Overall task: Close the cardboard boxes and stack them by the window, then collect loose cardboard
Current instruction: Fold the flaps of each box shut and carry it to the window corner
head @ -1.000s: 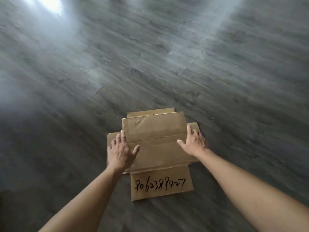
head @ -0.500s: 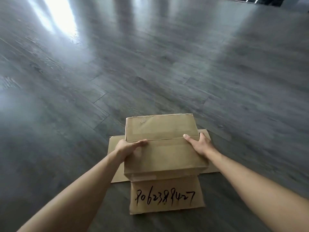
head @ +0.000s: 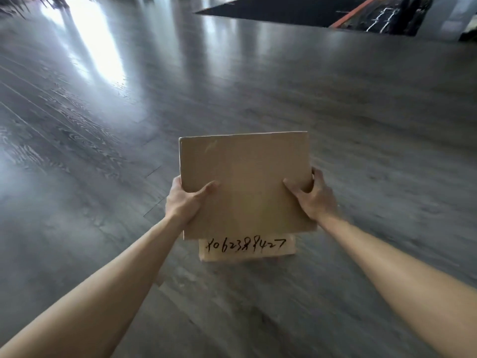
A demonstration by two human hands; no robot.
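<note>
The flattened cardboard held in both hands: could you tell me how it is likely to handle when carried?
The flattened cardboard probably stays stiff: it shows no sag between left hand and right hand. Likely light. The lettered flap hangs below and may swing.

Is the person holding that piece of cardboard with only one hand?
No, both hands grip it: the left hand holds the left edge of the cardboard and the right hand holds its right edge.

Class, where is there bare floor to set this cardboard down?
Bare floor lies left of the cardboard, ahead of it up to the dark mat, and right of the right hand. It is crowded only under the hands, the left hand included, where a numbered flap hangs.
</note>
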